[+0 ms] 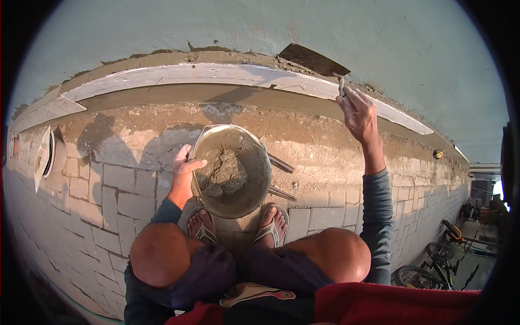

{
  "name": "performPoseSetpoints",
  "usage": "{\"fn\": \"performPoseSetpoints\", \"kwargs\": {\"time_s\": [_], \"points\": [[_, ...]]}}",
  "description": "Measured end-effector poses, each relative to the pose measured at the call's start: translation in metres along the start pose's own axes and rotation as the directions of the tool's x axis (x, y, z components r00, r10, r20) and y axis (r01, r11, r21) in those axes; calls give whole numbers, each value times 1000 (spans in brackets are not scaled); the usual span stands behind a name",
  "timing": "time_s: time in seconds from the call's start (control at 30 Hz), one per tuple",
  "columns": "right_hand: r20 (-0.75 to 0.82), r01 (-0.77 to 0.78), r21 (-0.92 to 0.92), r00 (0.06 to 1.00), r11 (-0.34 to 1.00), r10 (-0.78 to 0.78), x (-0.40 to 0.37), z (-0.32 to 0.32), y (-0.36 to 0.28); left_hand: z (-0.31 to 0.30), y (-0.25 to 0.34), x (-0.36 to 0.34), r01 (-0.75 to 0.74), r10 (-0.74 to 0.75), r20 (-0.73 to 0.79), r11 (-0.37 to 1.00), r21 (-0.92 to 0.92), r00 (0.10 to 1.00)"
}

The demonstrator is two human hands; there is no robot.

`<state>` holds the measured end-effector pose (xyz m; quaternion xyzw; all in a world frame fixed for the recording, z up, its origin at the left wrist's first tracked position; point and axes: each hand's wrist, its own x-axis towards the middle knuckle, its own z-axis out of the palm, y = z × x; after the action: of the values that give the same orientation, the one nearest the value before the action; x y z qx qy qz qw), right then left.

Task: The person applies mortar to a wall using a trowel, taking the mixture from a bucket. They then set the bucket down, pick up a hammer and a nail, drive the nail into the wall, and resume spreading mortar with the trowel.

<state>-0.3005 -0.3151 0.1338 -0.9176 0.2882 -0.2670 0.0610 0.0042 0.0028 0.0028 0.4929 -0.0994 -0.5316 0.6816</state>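
Note:
My right hand (358,111) is closed around the handle of a plastering trowel (314,59), reaching up to the right. The trowel's dark blade lies against the wall, just above a long white board (227,73). Wet mortar (173,56) runs in a rough band along the board's upper edge. On the left, my left hand (184,168) grips the rim of a bucket (254,208), thumb over the edge and fingers outside. Grey mortar (222,170) lies inside the bucket, which stands tilted between my sandalled feet.
Two dark tool ends (281,162) stick out beside the bucket on the right. A white pail (54,154) sits at the far left. The pale green wall (379,43) rises ahead, and paving blocks (122,181) cover the ground. A bicycle (433,268) stands at the lower right.

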Motion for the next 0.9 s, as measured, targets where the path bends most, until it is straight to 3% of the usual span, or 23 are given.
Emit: {"fn": "performPoseSetpoints", "kwargs": {"time_s": [0.07, 0.13, 0.17, 0.23, 0.3, 0.37, 0.47, 0.53, 0.57, 0.63, 0.7, 0.77, 0.83, 0.9], "points": [[114, -29, 101, 993, 994, 18, -13, -13, -32, 8, 1, -1, -1, 1, -15, 1000, 18, 1000], [239, 137, 82, 959, 987, -153, -28, -10, -62, 12, -1, 0, -20, 21, -28, 998, 57, 999], [427, 113, 46, 896, 992, -122, -39, -4, -77, 14, -4, 0, -21, 23, -34, 998, 62, 999], [614, 158, -59, 784, 986, -89, -59, 27, -104, 22, -6, 2, -9, 10, -23, 998, 61, 1000], [669, 190, -136, 742, 972, -51, -80, 73, -123, 36, -8, 2, -54, 56, -15, 992, 115, 998], [771, 122, -116, 636, 986, 12, -104, 101, -140, 47, -17, 2, -110, 108, 16, 982, 156, 994], [740, 85, 18, 669, 996, -70, -138, 110, -135, 55, -24, -7, -175, 157, 80, 924, 340, 984], [741, -18, 320, 628, 947, -239, -139, 100, -108, 48, -30, -11, -198, 180, 83, 908, 369, 980], [736, -6, 329, 628, 944, -253, -132, 95, -106, 44, -30, -10, -206, 190, 79, 903, 377, 979], [787, -316, 382, 604, 869, -126, -119, 70, -115, 46, -16, -15, -176, 171, 45, 919, 353, 984], [791, -328, 348, 606, 878, -87, -115, 54, -124, 47, -10, -17, -186, 185, 24, 964, 191, 982], [782, -324, 313, 622, 893, -48, -114, 52, -123, 38, -12, -13, -192, 193, 9, 968, 161, 981], [627, -288, 463, 775, 838, -81, -115, 51, -124, 19, -14, -6, -178, 189, -41, 964, 197, 981], [772, -378, 311, 635, 872, 0, -98, 46, -130, 1, -18, -1, -120, 129, -92, 988, 101, 987]]}}
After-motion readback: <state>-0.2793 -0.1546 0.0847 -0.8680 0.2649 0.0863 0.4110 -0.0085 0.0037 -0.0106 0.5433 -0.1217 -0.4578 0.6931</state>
